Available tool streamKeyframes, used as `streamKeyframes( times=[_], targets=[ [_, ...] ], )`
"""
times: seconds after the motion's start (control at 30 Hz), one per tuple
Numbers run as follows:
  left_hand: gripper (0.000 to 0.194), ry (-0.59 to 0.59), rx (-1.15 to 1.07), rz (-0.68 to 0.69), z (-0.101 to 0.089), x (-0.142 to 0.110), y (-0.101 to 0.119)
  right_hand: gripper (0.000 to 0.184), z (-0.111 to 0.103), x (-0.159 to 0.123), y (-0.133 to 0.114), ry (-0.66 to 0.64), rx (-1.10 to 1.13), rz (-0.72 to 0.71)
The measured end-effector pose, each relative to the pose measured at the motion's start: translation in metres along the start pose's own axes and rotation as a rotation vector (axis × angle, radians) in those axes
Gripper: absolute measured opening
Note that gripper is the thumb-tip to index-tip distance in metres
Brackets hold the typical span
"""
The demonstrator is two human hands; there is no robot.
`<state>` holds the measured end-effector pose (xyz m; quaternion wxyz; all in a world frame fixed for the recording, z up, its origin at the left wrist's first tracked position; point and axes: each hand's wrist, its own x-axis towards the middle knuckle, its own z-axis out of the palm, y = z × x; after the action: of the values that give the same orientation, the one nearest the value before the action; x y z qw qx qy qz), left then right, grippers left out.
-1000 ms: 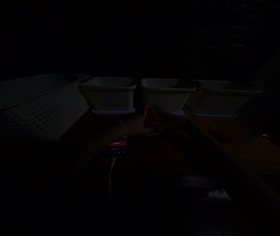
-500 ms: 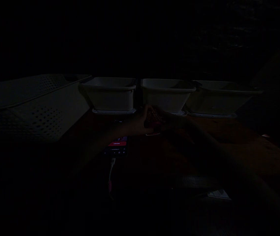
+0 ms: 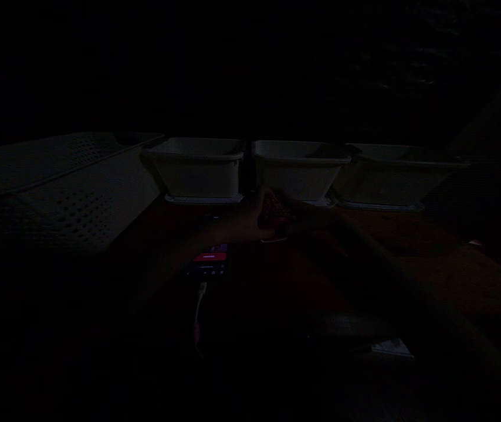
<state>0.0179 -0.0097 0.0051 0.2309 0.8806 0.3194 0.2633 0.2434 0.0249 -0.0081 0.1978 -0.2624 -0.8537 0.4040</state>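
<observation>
The view is very dark. In front of the middle tub, my left hand (image 3: 250, 221) is closed around the left side of a small red object with a light pattern (image 3: 274, 212); its kind cannot be made out. From the other side my right hand (image 3: 310, 217) grips the same object, its fingers mostly lost in shadow. A pale edge shows under the object near the tabletop (image 3: 277, 275). Partly covered by my left forearm lies a lit phone (image 3: 210, 258), with a white cable (image 3: 199, 299) plugged into its lower end.
Three pale tubs stand in a row at the back: a left tub (image 3: 202, 176), a middle tub (image 3: 298, 176) and a right tub (image 3: 386, 181). A large perforated basket (image 3: 122, 199) fills the left side. A pale flat piece (image 3: 392, 347) shows at the lower right.
</observation>
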Motion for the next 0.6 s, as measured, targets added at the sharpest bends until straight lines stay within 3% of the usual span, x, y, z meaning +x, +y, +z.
streamKeyframes(
  times=[0.6],
  targets=[
    [0.077, -0.020, -0.012, 0.013, -0.0007, -0.0004, -0.0002, 0.120, -0.0005, 0.0005, -0.0025, -0.016, -0.020, -0.016]
  ],
)
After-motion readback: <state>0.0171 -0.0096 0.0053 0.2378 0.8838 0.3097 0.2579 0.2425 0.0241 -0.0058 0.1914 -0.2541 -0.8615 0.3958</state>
